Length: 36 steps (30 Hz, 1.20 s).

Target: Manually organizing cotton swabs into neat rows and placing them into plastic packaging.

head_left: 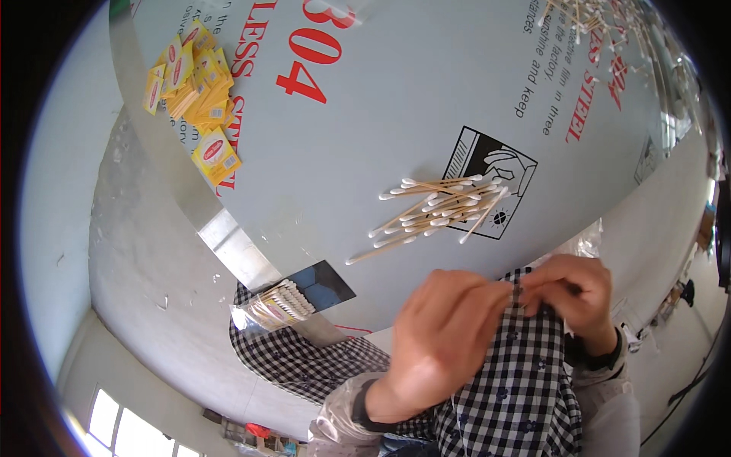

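Observation:
My left hand [442,339] and my right hand [575,293] meet at the table's near edge, in front of a black-and-white checked apron [506,381]. Fingers on both are closed and pinched together; whatever lies between them is too small and blurred to make out. Just beyond them, a loose heap of cotton swabs [445,206] with wooden sticks and white tips lies on the film-covered metal tabletop [365,137]. To the left, a clear plastic bag [263,312] packed with cotton swabs and a yellow card rests by the table edge, its swab ends on a dark patch [324,286].
Yellow printed cards [198,76] are piled at the far left. More loose swabs [601,23] are scattered at the far right. Some clear plastic film [586,240] shows behind my right hand. The table's metal rim [164,156] curves along the left.

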Each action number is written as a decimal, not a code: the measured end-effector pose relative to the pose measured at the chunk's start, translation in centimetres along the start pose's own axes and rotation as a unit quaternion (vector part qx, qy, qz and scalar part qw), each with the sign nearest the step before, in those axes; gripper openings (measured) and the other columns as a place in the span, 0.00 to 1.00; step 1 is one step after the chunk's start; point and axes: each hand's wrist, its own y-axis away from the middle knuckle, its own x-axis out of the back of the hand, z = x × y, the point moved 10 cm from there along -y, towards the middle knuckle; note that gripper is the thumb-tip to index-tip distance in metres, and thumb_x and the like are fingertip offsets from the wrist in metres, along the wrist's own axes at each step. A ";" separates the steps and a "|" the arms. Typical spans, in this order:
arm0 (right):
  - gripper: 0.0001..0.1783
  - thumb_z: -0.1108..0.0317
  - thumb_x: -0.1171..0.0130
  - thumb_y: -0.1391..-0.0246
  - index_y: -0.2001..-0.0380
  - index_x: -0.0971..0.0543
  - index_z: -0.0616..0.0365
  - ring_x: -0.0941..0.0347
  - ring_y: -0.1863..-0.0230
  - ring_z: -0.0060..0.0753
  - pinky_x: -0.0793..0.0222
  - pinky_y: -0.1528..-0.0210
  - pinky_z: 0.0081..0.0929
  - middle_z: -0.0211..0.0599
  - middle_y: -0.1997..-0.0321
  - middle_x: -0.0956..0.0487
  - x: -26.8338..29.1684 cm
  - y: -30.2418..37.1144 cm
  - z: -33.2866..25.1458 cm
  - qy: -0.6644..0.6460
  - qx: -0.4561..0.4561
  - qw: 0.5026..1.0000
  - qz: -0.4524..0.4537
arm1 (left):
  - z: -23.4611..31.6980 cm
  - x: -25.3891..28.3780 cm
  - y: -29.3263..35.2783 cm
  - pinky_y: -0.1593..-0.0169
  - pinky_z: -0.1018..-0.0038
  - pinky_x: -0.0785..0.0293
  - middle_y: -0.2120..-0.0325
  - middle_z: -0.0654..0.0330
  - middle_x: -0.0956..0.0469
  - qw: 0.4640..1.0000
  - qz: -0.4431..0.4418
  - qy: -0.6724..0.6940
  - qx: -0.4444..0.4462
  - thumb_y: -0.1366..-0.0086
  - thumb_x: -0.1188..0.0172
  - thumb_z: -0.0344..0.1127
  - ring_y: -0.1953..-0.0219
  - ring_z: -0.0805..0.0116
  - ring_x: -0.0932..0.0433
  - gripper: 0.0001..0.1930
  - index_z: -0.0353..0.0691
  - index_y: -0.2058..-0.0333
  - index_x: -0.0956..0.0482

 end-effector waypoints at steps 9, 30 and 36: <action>0.05 0.81 0.44 0.43 0.64 0.20 0.64 0.24 0.69 0.34 0.28 0.67 0.29 0.42 0.68 0.22 11.4 6.3 -0.5 0.517 -0.038 0.813 0.264 | -5.2 8.2 1.2 0.64 0.66 0.32 0.67 0.60 0.28 0.948 0.130 -0.288 0.034 0.47 0.28 0.28 0.64 0.60 0.30 0.10 0.41 0.66 0.19; 0.08 0.79 0.45 0.45 0.61 0.25 0.61 0.24 0.57 0.48 0.29 0.58 0.38 0.42 0.58 0.26 11.0 4.5 0.0 0.559 -0.079 0.763 0.314 | -2.6 0.1 -1.0 0.59 0.64 0.32 0.68 0.57 0.28 0.969 -0.007 -0.243 -0.032 0.43 0.34 0.27 0.64 0.56 0.29 0.06 0.38 0.69 0.23; 0.20 0.80 0.40 0.50 0.52 0.22 0.61 0.26 0.48 0.45 0.29 0.48 0.39 0.45 0.43 0.25 2.7 -0.9 -3.3 0.439 0.183 0.861 0.182 | -1.9 1.2 -3.3 0.58 0.66 0.30 0.62 0.58 0.24 0.964 0.083 -0.241 -0.076 0.44 0.33 0.26 0.62 0.59 0.26 0.12 0.36 0.60 0.19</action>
